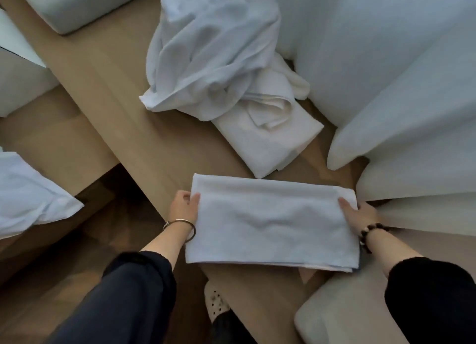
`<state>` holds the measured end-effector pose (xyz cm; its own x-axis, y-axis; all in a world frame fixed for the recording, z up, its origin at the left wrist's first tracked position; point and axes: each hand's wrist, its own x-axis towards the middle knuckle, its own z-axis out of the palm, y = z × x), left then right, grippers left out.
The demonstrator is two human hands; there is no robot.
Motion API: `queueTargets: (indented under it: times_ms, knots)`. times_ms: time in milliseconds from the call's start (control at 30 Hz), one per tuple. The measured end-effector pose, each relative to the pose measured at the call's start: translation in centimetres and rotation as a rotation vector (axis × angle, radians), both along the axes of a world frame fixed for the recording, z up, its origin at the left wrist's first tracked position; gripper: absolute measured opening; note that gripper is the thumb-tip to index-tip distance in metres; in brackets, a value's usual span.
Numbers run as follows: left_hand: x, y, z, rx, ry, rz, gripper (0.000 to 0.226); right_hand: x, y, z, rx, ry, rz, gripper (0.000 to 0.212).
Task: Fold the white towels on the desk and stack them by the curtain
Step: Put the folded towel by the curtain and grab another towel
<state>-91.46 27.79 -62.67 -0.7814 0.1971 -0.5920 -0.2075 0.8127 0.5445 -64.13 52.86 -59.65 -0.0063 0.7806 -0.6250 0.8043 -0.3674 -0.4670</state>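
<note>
folded towel [273,222] gripped by left hand [183,206], right hand [360,213].

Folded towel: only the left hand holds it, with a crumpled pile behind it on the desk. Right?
No. In the head view both hands hold the folded towel: left hand at one end, right hand at the other. The crumpled pile does lie behind it.

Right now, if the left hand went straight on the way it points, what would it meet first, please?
Past the folded towel it grips, the left hand points across bare desk toward the half-folded towel beneath the crumpled heap; probably that first, though depth is unclear.
</note>
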Motion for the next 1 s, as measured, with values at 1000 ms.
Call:
queueTargets:
  times_ms: [1000]
  knots:
    - [2.2,-0.9,-2.5,-0.056,0.286,-0.28,0.019,1.0,-3.2,-4.9,0.486,-0.295,-0.026,0.046]
